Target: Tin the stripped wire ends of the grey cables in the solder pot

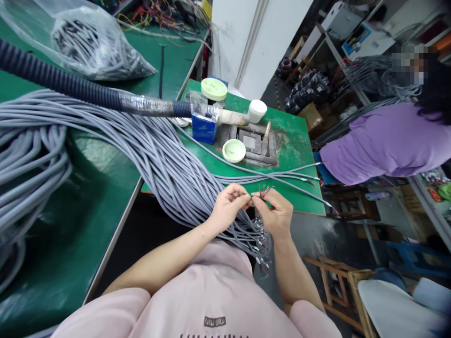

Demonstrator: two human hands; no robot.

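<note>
My left hand (230,205) and my right hand (276,211) meet in front of my chest, fingertips almost touching. Both are pinched on the thin coloured wires (264,190) at a cable's end, whose red and dark strands fan out above the right fingers. A thick bundle of grey cables (165,155) sweeps in from the left and passes under my hands. Its stripped ends (260,249), with white bands and bare coloured wires, hang below my right hand. A few separate grey cables (282,176) lie across the green table just beyond.
On the green table (299,136) stand a soldering pot (250,142), a pale green dish (234,150), a white jar (257,111) and a blue box (204,127). A ribbed hose (88,91) crosses from the left. A person in purple (387,141) is at right.
</note>
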